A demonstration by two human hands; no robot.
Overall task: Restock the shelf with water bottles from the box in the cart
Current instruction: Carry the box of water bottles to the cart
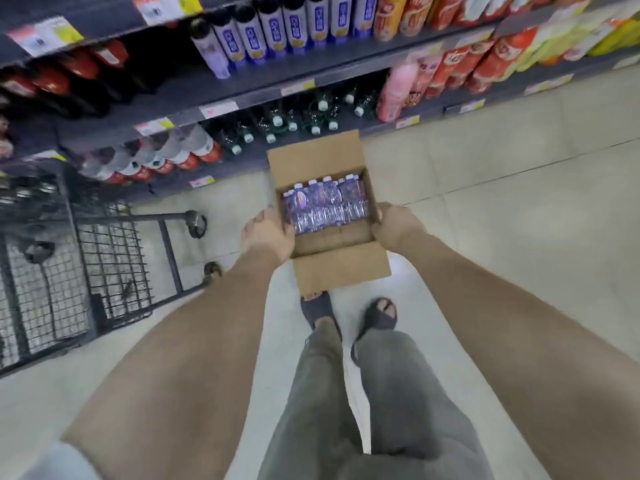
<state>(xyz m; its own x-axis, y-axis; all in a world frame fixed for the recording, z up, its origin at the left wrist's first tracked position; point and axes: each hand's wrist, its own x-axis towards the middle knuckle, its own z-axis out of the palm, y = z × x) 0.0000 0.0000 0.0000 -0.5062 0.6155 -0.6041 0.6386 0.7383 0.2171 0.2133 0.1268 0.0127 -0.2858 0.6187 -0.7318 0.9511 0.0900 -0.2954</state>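
A brown cardboard box [341, 237] with its flaps open is held up in the air over the pale tiled floor [519, 202], in front of the person. It is out of the black wire cart [79, 271], which stands to the left. The box is a long shape, and its long way runs from the person toward the dark metal shelf [242, 95], tipped a little to the left. One flap [315, 155] sticks out toward the shelf and one flap [341, 271] hangs toward the person.

The left hand [266, 233] grips the left wall of the box, fingers curled over the rim. The right hand [394, 226] grips the right wall, pressed flat against the card.

Inside the box lie clear plastic water bottles [325, 206] with purple labels and white caps. They fill the far half of the box. The bottles look shiny and crinkly. Their caps point toward the shelf, so they lie long way along the box. The near half shows bare smooth card.

On the low shelf just past the box stand dark green bottles with white caps [304, 116]. Higher up are tall white and purple bottles [294, 26], and orange ones [485, 60] to the right.

The person wears grey trousers [363, 393] and dark sandals [379, 317]
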